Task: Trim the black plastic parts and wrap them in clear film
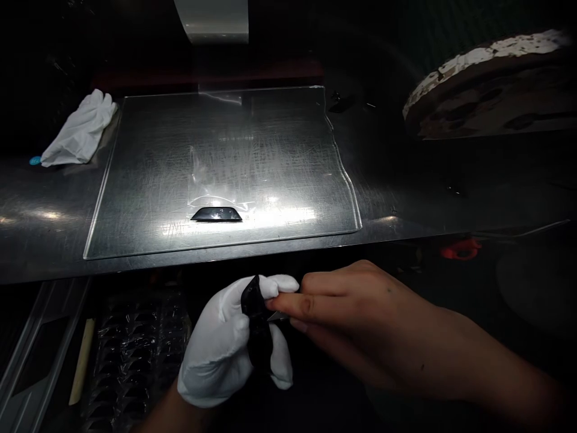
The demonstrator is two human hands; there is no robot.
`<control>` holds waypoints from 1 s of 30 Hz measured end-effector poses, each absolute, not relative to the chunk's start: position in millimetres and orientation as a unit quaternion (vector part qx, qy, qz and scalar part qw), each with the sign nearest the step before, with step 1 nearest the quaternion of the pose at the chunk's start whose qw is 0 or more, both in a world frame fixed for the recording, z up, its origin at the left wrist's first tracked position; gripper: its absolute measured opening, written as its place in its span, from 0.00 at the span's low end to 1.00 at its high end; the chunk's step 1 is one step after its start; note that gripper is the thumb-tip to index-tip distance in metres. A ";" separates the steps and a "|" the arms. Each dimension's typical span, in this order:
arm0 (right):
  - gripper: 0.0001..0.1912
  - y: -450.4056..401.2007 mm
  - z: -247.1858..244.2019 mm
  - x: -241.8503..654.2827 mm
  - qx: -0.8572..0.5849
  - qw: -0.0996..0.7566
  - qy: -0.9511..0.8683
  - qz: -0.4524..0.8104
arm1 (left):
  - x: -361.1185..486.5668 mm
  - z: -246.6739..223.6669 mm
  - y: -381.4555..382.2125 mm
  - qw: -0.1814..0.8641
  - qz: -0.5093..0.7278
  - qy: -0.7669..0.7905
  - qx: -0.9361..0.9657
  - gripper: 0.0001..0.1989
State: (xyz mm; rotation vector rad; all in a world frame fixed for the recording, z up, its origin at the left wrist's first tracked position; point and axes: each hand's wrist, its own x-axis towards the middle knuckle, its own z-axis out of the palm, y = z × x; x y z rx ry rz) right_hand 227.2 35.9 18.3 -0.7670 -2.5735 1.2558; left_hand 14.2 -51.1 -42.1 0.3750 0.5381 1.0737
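My left hand (216, 349), in a white glove, is closed around a small glossy black part (258, 328), held upright below the table's front edge. My bare right hand (356, 325) comes from the right with its fingers pinched together and its index fingertip against the black part's upper right side. A thin pale edge (279, 316) shows under the right fingers; what it belongs to is hidden. Beyond both hands, a flat black piece with slanted ends (217, 214) lies on a transparent sheet (288, 162), beside a thin clear film (211, 174).
A spare white glove (81, 132) lies left of the sheet on the metal table (36, 240). Below the edge at left, a tray (135, 355) holds several dark curved pieces, next to a yellowish strip (82, 361). A red object (460, 248) is at right.
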 end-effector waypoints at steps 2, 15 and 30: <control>0.18 35.8 17.4 227.4 -0.257 0.087 -0.866 0.420 | 15.1 -42.6 -51.3 0.813 0.496 0.253 0.171 0.23; 0.18 28.0 17.5 227.6 -0.235 0.091 -0.852 0.459 | 13.5 -43.5 -52.1 0.801 0.510 0.268 0.165 0.17; 0.18 43.9 35.9 236.0 -0.307 0.185 -0.882 0.306 | 10.2 -26.0 -50.9 0.786 0.454 0.371 0.198 0.21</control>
